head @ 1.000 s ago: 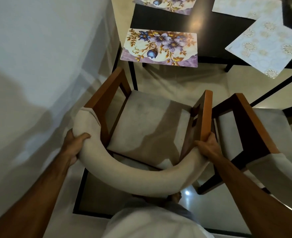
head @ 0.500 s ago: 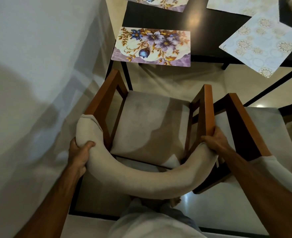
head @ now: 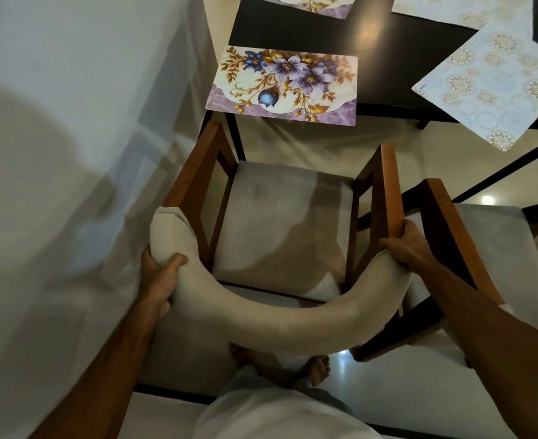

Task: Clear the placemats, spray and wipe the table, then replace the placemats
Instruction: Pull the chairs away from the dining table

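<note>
A wooden armchair (head: 280, 217) with a grey seat and a curved padded backrest stands in front of the dark table (head: 372, 42). My left hand (head: 160, 277) grips the left end of the backrest. My right hand (head: 410, 245) holds the right end where it meets the armrest. A floral placemat (head: 283, 85) with purple flowers lies at the table's near edge, overhanging it. A second floral placemat (head: 308, 3) shows at the top. Pale patterned placemats (head: 489, 83) lie at the right, one hanging over the edge.
A white wall (head: 71, 153) runs close along the left of the chair. A second, similar armchair (head: 483, 248) stands right beside it, armrests nearly touching. My bare feet (head: 312, 369) stand on the glossy floor behind the backrest.
The chair has slid back from the table toward me. My view has tilted down, and both hands keep their grip on the backrest.
</note>
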